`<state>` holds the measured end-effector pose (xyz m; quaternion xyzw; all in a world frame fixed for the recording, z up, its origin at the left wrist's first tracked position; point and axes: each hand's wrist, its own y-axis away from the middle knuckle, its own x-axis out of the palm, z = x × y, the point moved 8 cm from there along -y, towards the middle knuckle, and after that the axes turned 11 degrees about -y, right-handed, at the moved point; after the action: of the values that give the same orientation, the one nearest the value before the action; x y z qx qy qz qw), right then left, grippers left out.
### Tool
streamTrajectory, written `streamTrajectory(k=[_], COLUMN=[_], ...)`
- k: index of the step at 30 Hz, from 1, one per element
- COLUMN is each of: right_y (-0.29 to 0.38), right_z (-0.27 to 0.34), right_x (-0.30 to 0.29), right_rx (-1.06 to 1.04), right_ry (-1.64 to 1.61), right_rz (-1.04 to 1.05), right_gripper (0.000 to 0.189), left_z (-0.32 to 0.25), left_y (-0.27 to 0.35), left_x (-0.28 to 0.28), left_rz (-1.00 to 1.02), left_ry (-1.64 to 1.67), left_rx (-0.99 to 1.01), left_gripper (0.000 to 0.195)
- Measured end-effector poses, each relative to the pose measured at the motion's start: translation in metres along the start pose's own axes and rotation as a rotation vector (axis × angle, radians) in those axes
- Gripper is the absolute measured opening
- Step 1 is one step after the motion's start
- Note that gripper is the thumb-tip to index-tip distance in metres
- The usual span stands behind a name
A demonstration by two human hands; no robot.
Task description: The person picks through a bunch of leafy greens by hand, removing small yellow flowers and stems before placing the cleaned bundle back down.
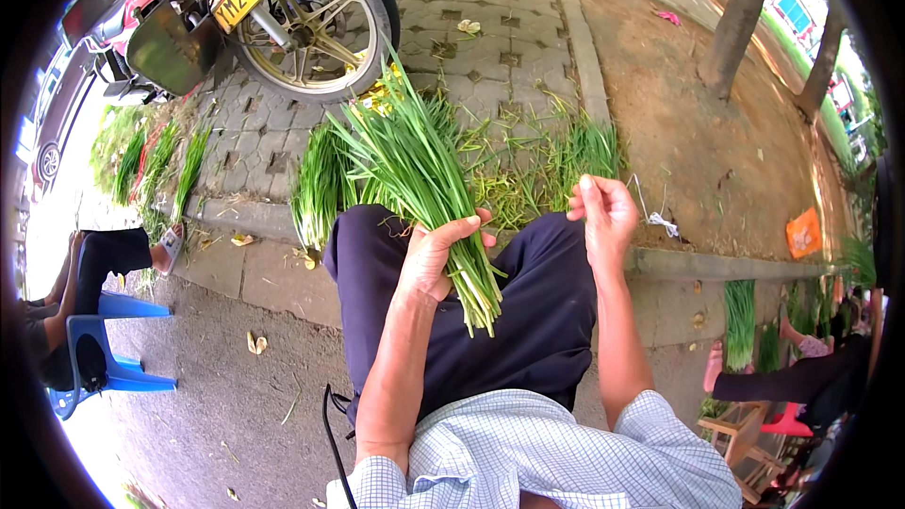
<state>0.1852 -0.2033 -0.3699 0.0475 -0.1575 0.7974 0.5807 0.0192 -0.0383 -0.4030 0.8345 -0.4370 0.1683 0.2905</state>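
Note:
My left hand [435, 254] is closed around a bunch of garlic chives [424, 162] above my lap. Their pale cut stems [477, 297] point towards me, and the green leaves fan out away from me. To the right, my right hand [604, 215] is raised over my right knee, its fingers curled in and nothing visible between them. Another bunch of chives [318, 187] rests by the kerb beyond my left knee. Loose chive leaves and yellowish trimmings [509, 187] are strewn over the paving beyond my knees, with a greener heap [590, 155] at their right.
A parked red motorcycle's front wheel [318, 25] stands ahead. More bunches [187, 170] lie left. One person sits on a blue plastic chair [109, 346] at left; others sit at right near chives [739, 325]. White string [663, 223] and an orange bag [804, 233] lie on the soil.

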Motion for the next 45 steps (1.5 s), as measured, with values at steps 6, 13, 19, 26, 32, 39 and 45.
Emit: streamTrajectory(k=[6,13,19,26,32,39,45], right_y=[-0.025,0.017,0.041,0.018,0.017,-0.003,-0.023], right_z=[-0.043,0.044,0.073,0.044,0.028,0.03,0.017], right_x=[0.005,0.092,0.143,0.15,0.143,0.123,0.103], right_rx=[0.054,-0.048,-0.406,-0.405,-0.375,-0.231,0.29], right_ry=[0.87,0.271,0.689,1.284,1.442,0.987,0.568], right_rz=[0.278,0.596,0.911,0.987,1.105,0.973,0.814], right_gripper=[0.042,0.027,0.027,0.026,0.013,0.015,0.015], left_z=[-0.011,-0.002,0.006,0.021,0.02,0.03,0.026], left_y=[0.003,-0.007,-0.016,-0.013,-0.008,-0.013,-0.01], left_x=[0.01,0.026,0.034,0.044,0.045,0.041,0.039], left_rz=[-0.038,-0.074,-0.18,-0.261,-0.298,-0.287,-0.276], left_ry=[-0.205,-0.463,-1.095,-1.146,-1.205,-1.272,-1.259], left_rx=[0.043,0.136,0.334,0.195,0.137,0.096,0.073], left_gripper=[0.023,0.016,0.033,0.035,0.037,0.051,0.051])
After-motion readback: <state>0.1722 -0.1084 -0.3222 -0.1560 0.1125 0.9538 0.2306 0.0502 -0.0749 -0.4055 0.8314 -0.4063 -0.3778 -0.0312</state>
